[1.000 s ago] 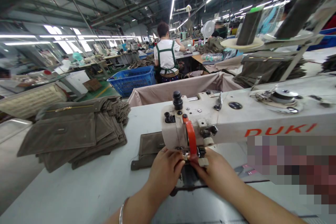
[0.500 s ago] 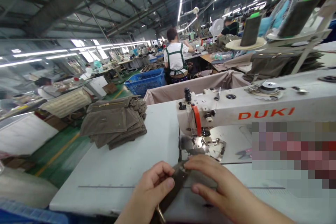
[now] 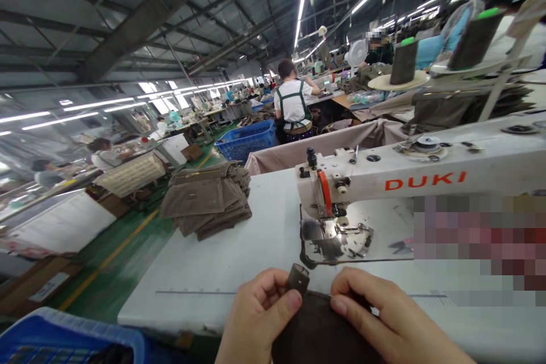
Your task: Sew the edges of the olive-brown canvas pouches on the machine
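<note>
My left hand (image 3: 260, 315) and my right hand (image 3: 381, 318) both grip a dark brown fabric piece (image 3: 318, 330) at the near edge of the white sewing table (image 3: 239, 250). A small tab of the piece (image 3: 297, 278) sticks up between my thumbs. The fingers of both hands are closed on the cloth. Just beyond stands a white DUKI sewing machine (image 3: 409, 176), its needle area and metal plate (image 3: 336, 239) bare.
A stack of brown fabric pieces (image 3: 209, 199) lies at the table's far left. A blue crate (image 3: 63, 341) sits at the bottom left, another blue basket (image 3: 247, 139) further off. A person in a green apron (image 3: 293, 102) works with their back turned. Thread cones (image 3: 403, 60) stand behind the machine.
My hands have pulled the brown piece out from under the needle and back toward me. The view has drawn back and turned left.
</note>
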Demonstrator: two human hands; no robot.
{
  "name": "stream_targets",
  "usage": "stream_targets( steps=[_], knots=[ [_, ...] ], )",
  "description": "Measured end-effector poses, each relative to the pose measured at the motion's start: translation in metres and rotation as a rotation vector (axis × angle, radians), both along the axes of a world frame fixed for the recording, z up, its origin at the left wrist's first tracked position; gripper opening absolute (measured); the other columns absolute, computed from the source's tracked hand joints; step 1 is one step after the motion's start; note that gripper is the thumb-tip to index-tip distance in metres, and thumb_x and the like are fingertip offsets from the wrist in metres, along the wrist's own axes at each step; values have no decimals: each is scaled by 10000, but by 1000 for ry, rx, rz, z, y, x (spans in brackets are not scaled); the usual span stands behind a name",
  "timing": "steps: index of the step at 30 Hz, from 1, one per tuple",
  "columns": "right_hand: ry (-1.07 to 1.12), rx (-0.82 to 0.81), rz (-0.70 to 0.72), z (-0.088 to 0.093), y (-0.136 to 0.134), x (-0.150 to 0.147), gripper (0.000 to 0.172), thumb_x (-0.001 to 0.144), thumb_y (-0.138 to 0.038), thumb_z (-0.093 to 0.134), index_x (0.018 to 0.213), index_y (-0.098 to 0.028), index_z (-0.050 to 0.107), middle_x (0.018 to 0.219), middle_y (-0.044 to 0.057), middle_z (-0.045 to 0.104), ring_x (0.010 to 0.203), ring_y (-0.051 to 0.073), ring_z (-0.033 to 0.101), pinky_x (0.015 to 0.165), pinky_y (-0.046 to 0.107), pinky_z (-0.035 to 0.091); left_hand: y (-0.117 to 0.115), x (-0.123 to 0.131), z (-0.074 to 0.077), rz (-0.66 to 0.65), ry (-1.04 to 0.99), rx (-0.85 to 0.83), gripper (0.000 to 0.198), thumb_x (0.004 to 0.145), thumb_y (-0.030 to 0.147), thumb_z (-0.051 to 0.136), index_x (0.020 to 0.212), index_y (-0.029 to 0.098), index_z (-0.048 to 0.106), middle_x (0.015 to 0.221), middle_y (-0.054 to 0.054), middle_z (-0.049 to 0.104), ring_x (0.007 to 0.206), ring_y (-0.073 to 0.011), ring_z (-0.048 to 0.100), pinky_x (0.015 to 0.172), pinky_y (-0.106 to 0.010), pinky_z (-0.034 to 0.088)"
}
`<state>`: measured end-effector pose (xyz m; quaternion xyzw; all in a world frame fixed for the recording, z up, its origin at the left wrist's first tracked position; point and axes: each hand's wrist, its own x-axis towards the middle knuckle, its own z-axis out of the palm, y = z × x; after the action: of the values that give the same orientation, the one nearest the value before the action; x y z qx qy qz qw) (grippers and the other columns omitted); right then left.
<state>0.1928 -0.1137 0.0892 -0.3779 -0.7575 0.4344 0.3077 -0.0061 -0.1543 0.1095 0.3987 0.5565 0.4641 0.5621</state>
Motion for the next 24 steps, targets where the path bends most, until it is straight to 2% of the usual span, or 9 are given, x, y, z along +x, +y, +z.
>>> stream_targets(
  steps=[4,8,12,14,19,22,24],
  knots=[
    [-19,-39,-5,1,0,0,233,929,-322,496,739,-209,571,706,-17,614,672,141,573,589,207,433,-3,1,-2,6,-66,-32,369,686,449,815,786,131,657,643,-13,600,548,-98,491,506,-185,336],
    [-36,-24,9,2,1,0,221,924,-299,493,744,-214,588,704,-17,623,678,145,588,605,210,448,-4,-2,-10,25,-103,-51,397,669,466,823,780,127,649,647,-21,603,560,-105,504,514,-189,343],
    [-74,77,16,2,3,-4,81,863,-225,555,844,-231,634,869,7,666,837,175,615,758,256,476,-5,-3,-17,31,-103,-36,408,666,472,822,803,123,662,692,-41,635,595,-118,532,551,-202,371],
    [-83,103,21,0,4,-10,130,820,-174,586,912,-241,648,947,9,671,915,182,612,828,274,465,-6,-2,-21,21,-76,-14,403,679,477,812,798,121,664,707,-46,644,624,-126,547,579,-207,386],
    [-83,80,25,-2,-1,-23,153,806,-121,588,868,-235,669,874,-16,687,861,160,627,783,256,456,-7,2,-29,-17,3,59,382,707,478,788,804,122,688,698,-42,646,641,-134,552,587,-207,390],
    [-100,72,57,-4,6,-13,145,824,-134,595,824,-241,694,826,-25,697,809,150,637,738,237,471,-9,-1,-32,0,-14,35,376,679,462,812,787,119,700,686,-41,653,624,-132,561,576,-204,400],
    [-169,127,21,-14,22,6,172,878,-167,553,854,-239,708,865,-5,712,829,161,650,759,257,496,-9,-5,-32,80,-81,-39,364,668,452,821,781,132,688,651,-28,649,585,-133,573,546,-201,406]
  ],
)
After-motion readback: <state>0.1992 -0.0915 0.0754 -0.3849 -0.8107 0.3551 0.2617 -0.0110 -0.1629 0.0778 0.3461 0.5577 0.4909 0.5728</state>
